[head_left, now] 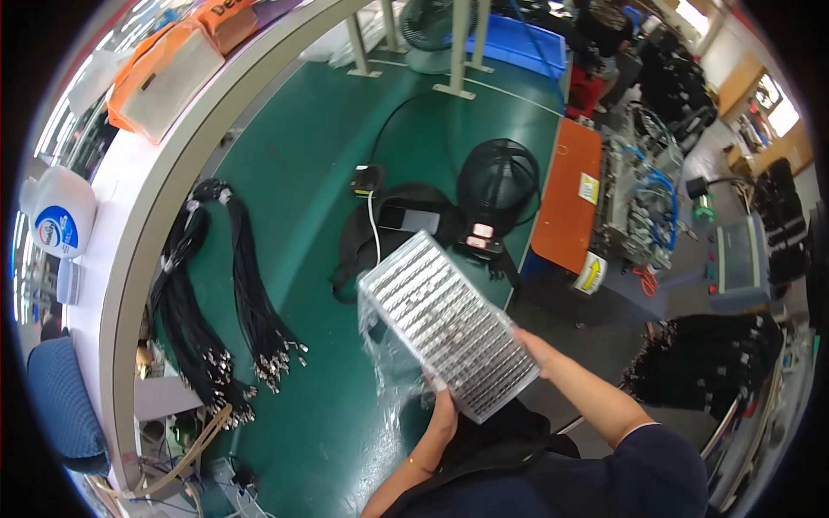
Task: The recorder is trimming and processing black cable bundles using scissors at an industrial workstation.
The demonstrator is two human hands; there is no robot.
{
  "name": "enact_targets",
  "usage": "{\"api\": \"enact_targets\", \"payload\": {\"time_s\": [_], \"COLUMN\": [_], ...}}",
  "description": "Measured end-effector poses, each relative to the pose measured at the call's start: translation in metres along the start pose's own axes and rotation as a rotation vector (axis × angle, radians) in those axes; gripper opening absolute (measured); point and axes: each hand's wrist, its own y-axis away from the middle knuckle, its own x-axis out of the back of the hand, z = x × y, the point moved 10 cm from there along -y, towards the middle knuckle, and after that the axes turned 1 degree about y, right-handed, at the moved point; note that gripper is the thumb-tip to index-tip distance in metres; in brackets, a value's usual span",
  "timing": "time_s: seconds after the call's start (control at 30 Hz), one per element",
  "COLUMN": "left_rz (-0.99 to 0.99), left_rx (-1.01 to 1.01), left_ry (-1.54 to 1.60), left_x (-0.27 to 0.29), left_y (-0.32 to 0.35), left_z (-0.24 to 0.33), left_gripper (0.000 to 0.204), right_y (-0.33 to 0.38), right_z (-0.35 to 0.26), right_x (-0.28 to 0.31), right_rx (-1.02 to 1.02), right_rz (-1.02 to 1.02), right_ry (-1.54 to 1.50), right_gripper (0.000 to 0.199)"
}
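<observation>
Tilted in front of my body is a rectangular tray (458,324) packed with rows of small shiny metal parts. My left hand (443,404) grips its lower left edge, with most of the fingers hidden behind it. On the opposite long edge, my right hand (535,352) holds the tray, its fingers partly out of sight underneath. Crumpled clear plastic film (390,371) hangs along the tray's left side. Beyond the tray's far end lie a black bag (354,237) and a phone-like flat grey device (410,219) on the green table.
Bundles of black cords with metal ends (246,285) lie on the green table (302,233) to the left. A small black caged fan (496,186) stands beyond the tray. Right of it are an orange board (567,194) and a machine with blue tubes (643,203). A beam (117,207) curves along the left.
</observation>
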Motion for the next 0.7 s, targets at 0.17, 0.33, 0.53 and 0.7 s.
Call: {"api": "enact_targets", "payload": {"time_s": [0.17,0.33,0.53,0.7], "left_rz": [0.054,0.114,0.164,0.132], "left_rx": [-0.13,-0.157,-0.153,-0.081], "left_ry": [0.05,-0.022,-0.054,-0.226], "left_x": [-0.008,-0.031,-0.01,0.039], "left_y": [-0.065,-0.103,-0.118,-0.072], "left_z": [0.02,0.078,0.115,0.143], "left_gripper": [0.072,0.075,0.073,0.054], "right_y": [-0.039,-0.089,-0.107,-0.071], "right_z": [-0.065,-0.113,-0.159,-0.183], "right_x": [0.002,0.012,0.037,0.055], "right_rx": [0.0,0.133,0.453,0.718], "right_rz": [-0.016,-0.051,0.169,0.435], "right_ry": [-0.036,-0.112,0.114,0.326], "right_gripper": [0.041,0.037,0.028,0.021]}}
